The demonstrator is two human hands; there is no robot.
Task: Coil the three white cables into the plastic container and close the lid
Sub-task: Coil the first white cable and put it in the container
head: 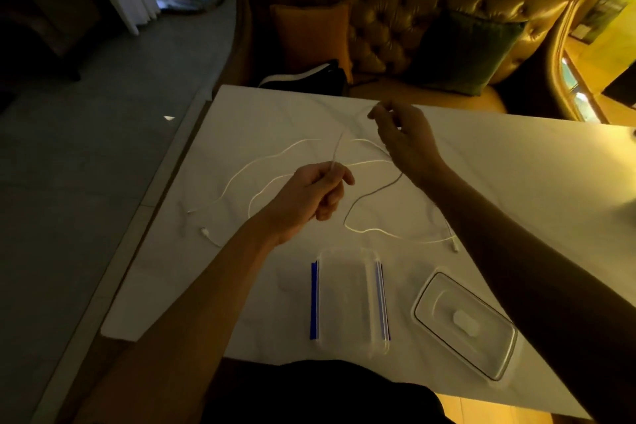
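head view: white table before a tufted gold sofa, dim room.

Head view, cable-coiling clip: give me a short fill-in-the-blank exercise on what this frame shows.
1. Both hands, left hand and right hand, pinch a white ____ above the table.
2. The plastic container has ____ clips along its two long sides.
3. The lid lies to the ____ of the container, off it.
4. The container holds ____ coiled cables so far.

Missing words: cable; blue; right; no
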